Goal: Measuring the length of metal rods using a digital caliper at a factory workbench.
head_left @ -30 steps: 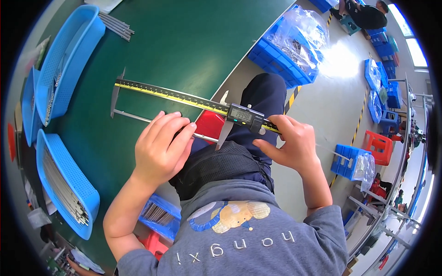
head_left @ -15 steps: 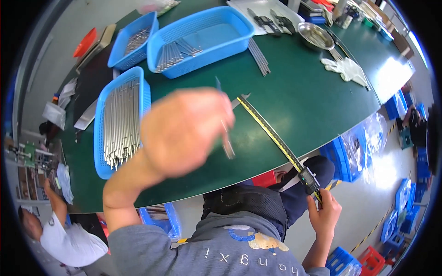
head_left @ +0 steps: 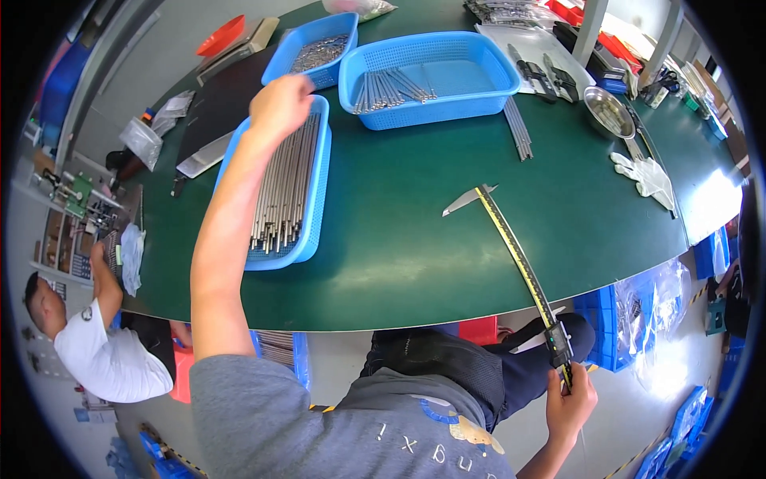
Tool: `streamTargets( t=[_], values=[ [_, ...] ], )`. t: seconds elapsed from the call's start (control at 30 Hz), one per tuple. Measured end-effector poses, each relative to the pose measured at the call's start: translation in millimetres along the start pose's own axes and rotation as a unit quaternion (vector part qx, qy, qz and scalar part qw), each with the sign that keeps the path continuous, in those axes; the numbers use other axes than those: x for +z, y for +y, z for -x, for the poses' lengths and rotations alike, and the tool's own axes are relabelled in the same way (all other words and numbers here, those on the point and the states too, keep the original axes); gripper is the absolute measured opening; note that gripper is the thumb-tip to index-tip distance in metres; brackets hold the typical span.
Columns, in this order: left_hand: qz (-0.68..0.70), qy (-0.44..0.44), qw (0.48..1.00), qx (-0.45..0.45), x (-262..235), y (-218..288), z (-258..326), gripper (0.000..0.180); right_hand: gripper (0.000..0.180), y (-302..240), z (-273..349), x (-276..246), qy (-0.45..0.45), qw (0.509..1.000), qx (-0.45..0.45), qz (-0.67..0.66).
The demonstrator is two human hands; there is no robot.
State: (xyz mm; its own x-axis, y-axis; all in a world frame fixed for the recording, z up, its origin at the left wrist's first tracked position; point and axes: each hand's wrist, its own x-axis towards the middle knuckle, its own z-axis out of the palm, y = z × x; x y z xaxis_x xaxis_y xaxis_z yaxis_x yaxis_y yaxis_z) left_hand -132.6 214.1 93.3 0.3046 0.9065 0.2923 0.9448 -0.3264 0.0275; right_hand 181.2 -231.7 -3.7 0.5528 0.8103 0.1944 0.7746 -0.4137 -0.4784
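Your left hand (head_left: 279, 102) reaches over the far end of the rod tray (head_left: 313, 209) — fingers curled, grip on a rod unclear. Your right hand (head_left: 571, 397) grips the caliper (head_left: 519, 262) near its slider — its jaw end rests on the table (head_left: 415, 231).

Between my rod tray (head_left: 313, 209) and the caliper (head_left: 517, 255) the green table (head_left: 399, 231) lies bare. Farther back, the wide blue basket (head_left: 471, 88) and loose rods (head_left: 519, 132) block my reach.
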Motion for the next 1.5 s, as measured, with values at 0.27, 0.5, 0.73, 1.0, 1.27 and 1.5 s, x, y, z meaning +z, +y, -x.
streamTargets(
  t=[0.27, 0.5, 0.73, 1.0, 1.27, 1.5],
  values=[
    [0.107, -0.230, 0.942, -0.221, 16.3, -51.8, 21.9, 0.025, 0.027, 3.3, 1.0, -3.4, -0.017, 1.000, -0.001, -0.001],
    [0.142, -0.144, 0.952, -0.228, -0.2, -44.8, 25.0, 0.024, 0.030, -2.9, -3.9, -7.6, -0.012, 1.000, 0.003, 0.007],
    [0.349, 0.166, 0.902, 0.195, -62.1, 97.6, 101.6, 0.006, 0.030, -4.1, -6.4, -5.8, -0.030, 0.999, 0.036, 0.004],
    [0.310, 0.220, 0.662, 0.646, 12.1, 193.6, 190.9, 0.012, 0.032, -5.8, -7.3, -8.2, -0.022, 0.999, 0.032, -0.002],
    [0.312, 0.209, 0.682, 0.627, 31.5, 198.7, 197.8, 0.009, 0.031, -5.2, -6.7, -9.9, -0.031, 0.999, 0.033, 0.011],
    [0.318, 0.210, 0.693, 0.612, 41.5, 203.2, 200.3, 0.015, 0.031, -5.3, -7.9, -9.8, -0.030, 0.999, 0.030, 0.005]
  ],
)
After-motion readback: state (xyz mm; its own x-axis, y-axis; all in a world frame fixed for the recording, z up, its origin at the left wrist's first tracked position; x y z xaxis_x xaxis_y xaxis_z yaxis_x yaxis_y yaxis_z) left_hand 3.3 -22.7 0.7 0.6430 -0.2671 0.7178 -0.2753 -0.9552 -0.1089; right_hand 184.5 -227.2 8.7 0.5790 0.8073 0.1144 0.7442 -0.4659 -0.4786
